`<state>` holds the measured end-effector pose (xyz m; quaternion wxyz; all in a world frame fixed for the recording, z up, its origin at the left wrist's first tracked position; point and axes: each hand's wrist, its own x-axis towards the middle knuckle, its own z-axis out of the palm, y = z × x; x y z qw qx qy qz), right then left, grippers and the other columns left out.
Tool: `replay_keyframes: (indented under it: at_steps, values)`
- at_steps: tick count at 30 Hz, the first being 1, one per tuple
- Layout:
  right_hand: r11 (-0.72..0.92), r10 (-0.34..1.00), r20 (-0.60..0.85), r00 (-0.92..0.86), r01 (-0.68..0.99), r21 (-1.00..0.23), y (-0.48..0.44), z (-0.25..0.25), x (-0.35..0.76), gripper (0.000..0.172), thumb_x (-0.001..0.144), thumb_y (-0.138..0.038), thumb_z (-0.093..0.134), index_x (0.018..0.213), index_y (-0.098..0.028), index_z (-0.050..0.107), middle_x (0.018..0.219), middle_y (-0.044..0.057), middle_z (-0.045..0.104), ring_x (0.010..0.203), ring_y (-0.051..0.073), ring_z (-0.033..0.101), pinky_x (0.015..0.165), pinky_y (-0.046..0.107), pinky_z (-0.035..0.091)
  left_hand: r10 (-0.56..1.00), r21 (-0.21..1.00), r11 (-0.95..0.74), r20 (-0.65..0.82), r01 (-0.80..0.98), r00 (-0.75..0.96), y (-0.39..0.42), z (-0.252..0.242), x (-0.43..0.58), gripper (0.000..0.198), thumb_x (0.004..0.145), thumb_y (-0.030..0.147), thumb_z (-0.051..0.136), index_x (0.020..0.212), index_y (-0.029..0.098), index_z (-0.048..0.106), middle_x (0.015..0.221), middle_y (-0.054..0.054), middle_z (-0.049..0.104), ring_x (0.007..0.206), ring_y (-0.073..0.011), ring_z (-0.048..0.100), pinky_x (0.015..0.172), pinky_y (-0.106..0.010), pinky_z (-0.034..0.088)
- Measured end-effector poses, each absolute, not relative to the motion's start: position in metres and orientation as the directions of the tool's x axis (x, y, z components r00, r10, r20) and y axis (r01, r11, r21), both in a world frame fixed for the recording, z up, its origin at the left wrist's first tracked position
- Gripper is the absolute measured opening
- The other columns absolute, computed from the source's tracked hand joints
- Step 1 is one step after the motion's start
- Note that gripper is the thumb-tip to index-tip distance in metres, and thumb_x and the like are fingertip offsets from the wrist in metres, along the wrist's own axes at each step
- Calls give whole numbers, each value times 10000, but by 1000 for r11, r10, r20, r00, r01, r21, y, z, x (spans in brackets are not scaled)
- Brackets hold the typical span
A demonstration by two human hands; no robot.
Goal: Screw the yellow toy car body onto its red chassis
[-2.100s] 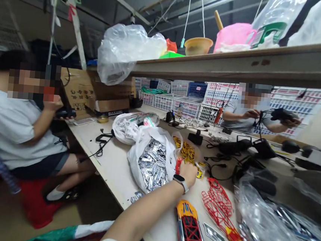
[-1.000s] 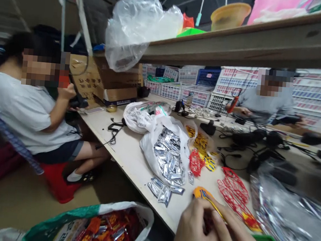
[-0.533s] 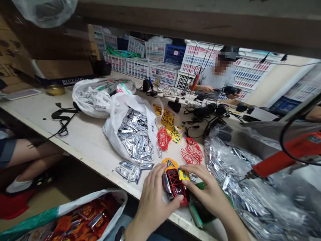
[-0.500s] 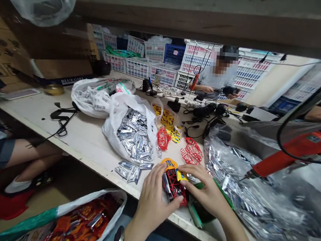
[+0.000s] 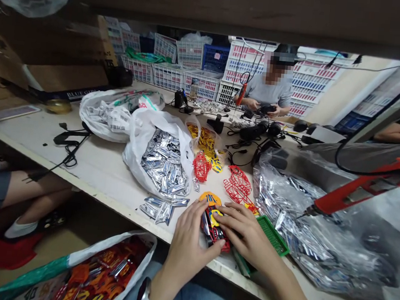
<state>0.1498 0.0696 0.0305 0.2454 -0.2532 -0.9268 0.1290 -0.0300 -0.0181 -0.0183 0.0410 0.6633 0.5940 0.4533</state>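
A toy car body with an orange front, red bars and silver sides rests at the table's front edge. My left hand is closed around its left side, thumb at the near end. My right hand lies over the right side, its fingertips pressing a yellow piece onto the top of the car. Those fingers hide part of the car. Beyond it lie red lattice frames and another red frame. A green basket stands partly under my right hand.
White bags of silver parts and yellow pieces stand ahead. A clear bag of silver parts is at right, under a red electric screwdriver. Below left sits a bag of orange-red parts. A co-worker sits opposite.
The yellow piece has moved left from the car's right side onto its top, under my right fingers. My right hand has shifted slightly left. My left hand still holds the car.
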Motion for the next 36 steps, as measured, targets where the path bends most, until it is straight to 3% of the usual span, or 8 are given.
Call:
replay_keyframes:
  at_steps: [12,14,16,19,21,25,31,36]
  values:
    - [845,535,480,-695,437,-309,60,38,160,370,991,-222,576,1341,-295,672,1478,103,624,1352,287,585,1069,503,545,862,572,-334,507,749,-2,-21,-13,-37,534,949,363,666,1446,305,478,1482,-100,595,1414,-325,498,1157,-582,408]
    - [806,570,676,-468,476,-350,66,43,174,310,982,-214,589,1267,-263,698,1372,112,680,1242,262,654,1019,453,555,860,552,-337,510,763,11,-21,-12,-36,408,968,359,634,1367,313,562,1498,-87,583,1414,-324,497,1148,-590,413]
    - [724,485,874,26,548,-418,82,49,195,210,943,-181,605,1103,-234,730,1144,82,732,1101,251,688,965,436,540,861,547,-330,508,769,8,-20,-11,-36,331,976,359,616,1302,303,611,1490,-89,587,1409,-324,501,1138,-587,424]
    - [643,239,685,688,417,-643,116,60,232,118,890,-201,591,969,-245,666,1005,39,685,999,231,664,863,388,517,867,550,-330,497,767,16,-19,-10,-35,321,978,352,607,1293,291,618,1470,-100,599,1395,-318,513,1136,-579,428]
    - [575,554,545,629,185,-797,135,68,253,143,945,-354,506,938,-271,623,977,46,688,936,236,684,731,374,524,868,551,-337,495,764,26,-18,-10,-36,324,984,336,594,1305,291,608,1478,-105,591,1400,-316,508,1139,-582,423]
    - [419,889,416,192,28,-908,140,83,272,488,934,-626,443,961,-216,707,769,114,722,816,274,739,630,386,520,863,534,-365,501,762,62,-18,-10,-38,327,1001,311,561,1328,306,569,1496,-105,571,1410,-316,498,1124,-593,430]
    - [406,877,431,214,152,-901,98,85,252,485,678,-627,852,899,-240,658,752,2,696,631,190,668,598,333,539,844,514,-416,525,750,109,-17,-10,-41,304,996,302,573,1300,301,560,1472,-109,562,1378,-305,510,1089,-553,464]
    - [447,879,455,142,84,-891,74,71,226,299,778,-399,796,969,-224,645,686,-20,682,608,190,666,609,341,551,843,513,-419,525,749,112,-15,-11,-43,312,999,305,571,1310,286,555,1475,-122,533,1375,-314,497,1088,-565,457]
